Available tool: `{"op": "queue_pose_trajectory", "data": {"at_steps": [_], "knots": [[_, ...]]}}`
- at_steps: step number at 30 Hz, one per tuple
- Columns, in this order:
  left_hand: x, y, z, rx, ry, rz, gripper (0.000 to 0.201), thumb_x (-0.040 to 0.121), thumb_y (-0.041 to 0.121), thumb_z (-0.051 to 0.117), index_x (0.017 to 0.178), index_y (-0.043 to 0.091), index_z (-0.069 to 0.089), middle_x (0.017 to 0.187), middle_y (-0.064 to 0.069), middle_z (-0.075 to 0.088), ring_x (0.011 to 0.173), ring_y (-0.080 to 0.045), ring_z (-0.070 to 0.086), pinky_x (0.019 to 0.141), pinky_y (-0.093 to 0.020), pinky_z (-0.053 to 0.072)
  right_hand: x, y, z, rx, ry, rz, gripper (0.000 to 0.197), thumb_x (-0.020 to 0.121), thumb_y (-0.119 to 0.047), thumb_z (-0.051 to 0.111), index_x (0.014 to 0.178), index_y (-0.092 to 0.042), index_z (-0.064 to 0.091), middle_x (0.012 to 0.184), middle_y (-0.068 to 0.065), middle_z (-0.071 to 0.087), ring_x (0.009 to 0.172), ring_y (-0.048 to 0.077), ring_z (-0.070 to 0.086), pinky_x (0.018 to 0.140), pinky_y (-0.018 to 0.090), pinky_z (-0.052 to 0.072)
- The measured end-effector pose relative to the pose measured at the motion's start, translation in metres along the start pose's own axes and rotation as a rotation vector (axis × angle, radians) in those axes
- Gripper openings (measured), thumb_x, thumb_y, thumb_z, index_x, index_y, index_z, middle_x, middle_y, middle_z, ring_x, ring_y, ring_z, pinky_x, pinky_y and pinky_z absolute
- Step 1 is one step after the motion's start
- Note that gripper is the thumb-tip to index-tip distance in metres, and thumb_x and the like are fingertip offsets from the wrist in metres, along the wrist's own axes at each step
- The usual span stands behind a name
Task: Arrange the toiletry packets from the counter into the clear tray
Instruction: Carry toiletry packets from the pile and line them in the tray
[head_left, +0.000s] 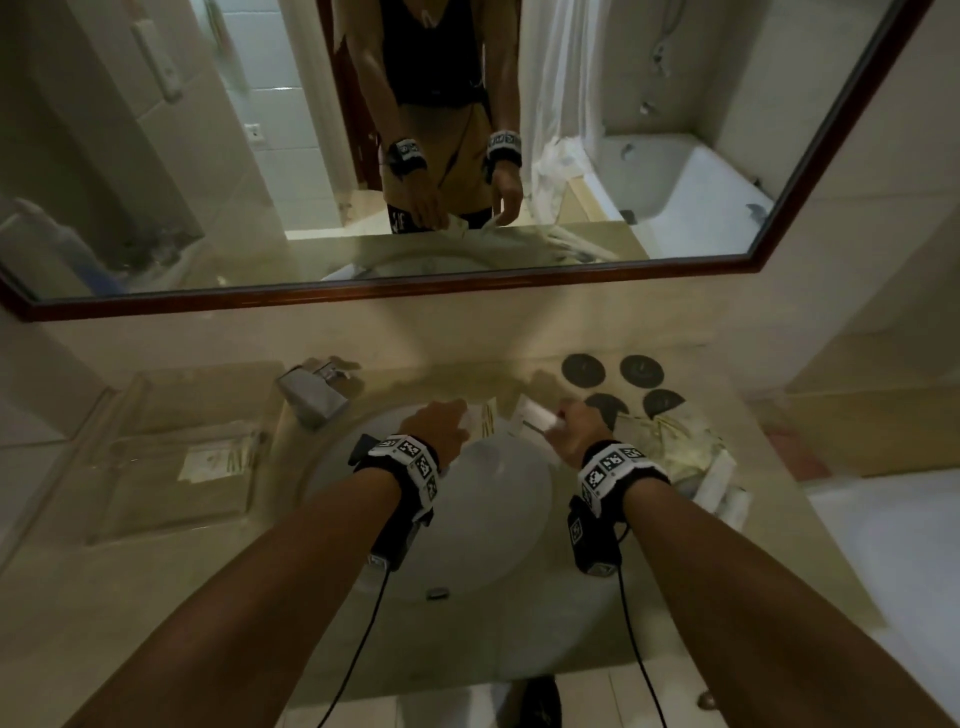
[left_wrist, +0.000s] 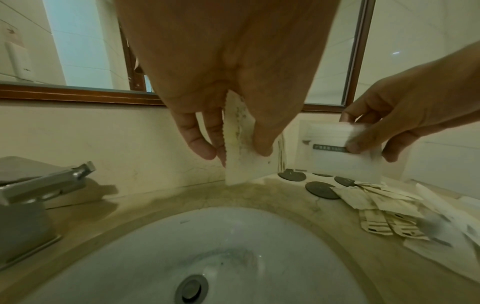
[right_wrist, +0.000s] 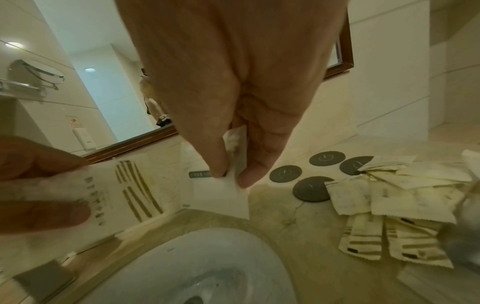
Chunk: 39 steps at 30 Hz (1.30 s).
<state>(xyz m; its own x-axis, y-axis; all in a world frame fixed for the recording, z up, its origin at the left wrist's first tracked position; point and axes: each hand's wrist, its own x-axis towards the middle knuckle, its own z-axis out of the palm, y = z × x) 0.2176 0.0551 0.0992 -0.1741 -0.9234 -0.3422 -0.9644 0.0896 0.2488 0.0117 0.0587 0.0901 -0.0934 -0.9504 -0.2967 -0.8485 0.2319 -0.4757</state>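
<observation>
Both hands hover over the far rim of the sink. My left hand (head_left: 441, 423) pinches a white packet with gold stripes (left_wrist: 240, 144) between thumb and fingers; the same packet (right_wrist: 130, 189) shows at the left of the right wrist view. My right hand (head_left: 576, 428) pinches a plain white packet with a grey label (right_wrist: 221, 195), also visible as the white packet (left_wrist: 345, 156). A heap of packets (head_left: 680, 447) lies on the counter right of the sink. The clear tray (head_left: 130, 519) sits on the counter at the left with at least one packet (head_left: 218, 460) inside.
A steel faucet (head_left: 311, 395) stands between the tray and the white sink basin (head_left: 467, 519). Several dark round coasters (head_left: 613, 371) lie behind the packet heap. A framed mirror (head_left: 363, 299) runs above the counter. The floor drops away at the right.
</observation>
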Motion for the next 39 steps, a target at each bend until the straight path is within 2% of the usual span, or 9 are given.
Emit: {"op": "queue_pose_trajectory", "data": {"at_steps": [6,12,16,20,23,27,30,33,39], "knots": [[0.024,0.032,0.004,-0.002,-0.029,0.026,0.033,0.095,0.027,0.047,0.126,0.015,0.047,0.124,-0.012,0.057,0.106,-0.033,0.06,0.088,-0.041,0.053,0.02,0.034,-0.013,-0.058,0.023,0.019,0.022,0.088,-0.017,0.056,0.106,-0.004,0.059,0.111,0.02,0.063,0.103,0.036,0.06,0.082,0.035,0.049],[0.047,0.068,0.02,0.022,-0.054,0.062,0.034,0.095,0.027,0.05,0.127,0.015,0.047,0.124,-0.012,0.058,0.107,-0.033,0.06,0.088,-0.04,0.051,0.032,0.092,-0.016,-0.08,0.014,0.047,0.043,0.091,-0.012,0.056,0.132,0.0,0.05,0.135,0.023,0.052,0.126,0.035,0.049,0.102,0.037,0.04],[0.058,0.085,0.031,0.029,-0.094,0.077,0.035,0.096,0.027,0.05,0.128,0.016,0.047,0.124,-0.012,0.058,0.107,-0.032,0.06,0.089,-0.04,0.052,0.034,0.124,-0.016,-0.141,-0.079,0.103,0.043,0.096,-0.02,0.049,0.136,-0.004,0.046,0.141,0.016,0.047,0.13,0.03,0.045,0.107,0.035,0.035],[0.066,0.1,0.042,0.027,-0.13,0.097,0.038,0.095,0.029,0.051,0.13,0.018,0.046,0.127,-0.01,0.057,0.109,-0.031,0.059,0.091,-0.041,0.052,0.032,0.15,-0.013,-0.192,-0.168,0.178,0.043,0.1,-0.025,0.044,0.138,-0.006,0.042,0.144,0.016,0.043,0.132,0.03,0.043,0.108,0.037,0.035],[0.069,0.108,0.047,0.025,-0.143,0.096,0.04,0.095,0.03,0.05,0.133,0.019,0.045,0.129,-0.01,0.055,0.111,-0.03,0.058,0.093,-0.041,0.051,0.03,0.164,-0.01,-0.251,-0.179,0.165,0.056,0.095,-0.037,0.049,0.142,-0.01,0.037,0.149,0.014,0.035,0.138,0.03,0.034,0.114,0.045,0.028],[0.074,0.114,0.052,0.033,-0.143,0.095,0.037,0.095,0.029,0.05,0.13,0.018,0.046,0.125,-0.01,0.058,0.108,-0.03,0.06,0.09,-0.041,0.052,0.035,0.168,-0.014,-0.284,-0.166,0.201,0.06,0.097,-0.028,0.045,0.149,-0.011,0.022,0.156,0.014,0.02,0.144,0.032,0.021,0.116,0.046,0.025],[0.078,0.117,0.054,0.036,-0.123,0.089,0.033,0.095,0.028,0.05,0.126,0.018,0.048,0.122,-0.009,0.06,0.105,-0.029,0.061,0.086,-0.039,0.052,0.043,0.166,-0.013,-0.254,-0.031,0.155,0.057,0.094,-0.023,0.052,0.146,-0.013,0.028,0.152,0.014,0.025,0.141,0.032,0.024,0.109,0.045,0.035],[0.081,0.12,0.057,0.015,-0.124,0.078,0.026,0.095,0.027,0.049,0.119,0.018,0.05,0.117,-0.009,0.062,0.099,-0.027,0.063,0.08,-0.036,0.052,0.052,0.164,-0.005,-0.258,-0.006,0.097,0.062,0.09,-0.03,0.059,0.144,-0.016,0.031,0.15,0.013,0.028,0.139,0.032,0.027,0.106,0.045,0.039],[0.093,0.121,0.063,-0.036,-0.134,0.05,0.025,0.095,0.028,0.048,0.118,0.018,0.05,0.118,-0.009,0.062,0.097,-0.027,0.063,0.07,-0.032,0.048,0.073,0.164,0.015,-0.288,-0.078,0.065,0.076,0.087,-0.044,0.062,0.147,-0.02,0.022,0.153,0.011,0.025,0.142,0.032,0.021,0.111,0.046,0.031]]}}
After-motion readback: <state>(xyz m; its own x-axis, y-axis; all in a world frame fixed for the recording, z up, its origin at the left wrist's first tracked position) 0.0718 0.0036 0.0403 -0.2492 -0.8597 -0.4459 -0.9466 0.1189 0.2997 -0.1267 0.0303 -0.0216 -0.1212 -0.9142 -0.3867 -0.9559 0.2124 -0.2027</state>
